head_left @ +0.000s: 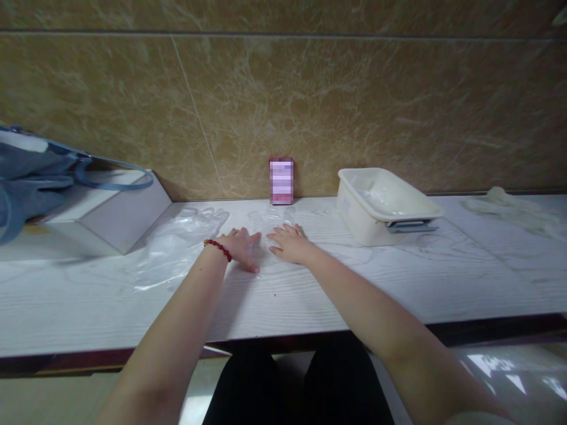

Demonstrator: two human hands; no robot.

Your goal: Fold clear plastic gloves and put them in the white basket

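A thin clear plastic glove point(264, 219) lies flat on the white wood-grain table, its fingers toward the wall. My left hand point(241, 248), with a red bead bracelet point(218, 248) at the wrist, is over its left side, thumb and fingers apart. On the right side of that glove rests my right hand point(289, 243), fingers spread and palm down. Neither hand grips anything. More clear plastic gloves point(181, 236) lie in a loose layer just left of my left hand; how many I cannot tell.
A phone point(281, 182) leans upright against the marbled wall. To the right stand a cream plastic bin point(354, 206) with clear plastic inside and, farther off, a pale crumpled item point(509, 206). On the left, a blue bag point(31, 177) lies on a white box point(119, 212).
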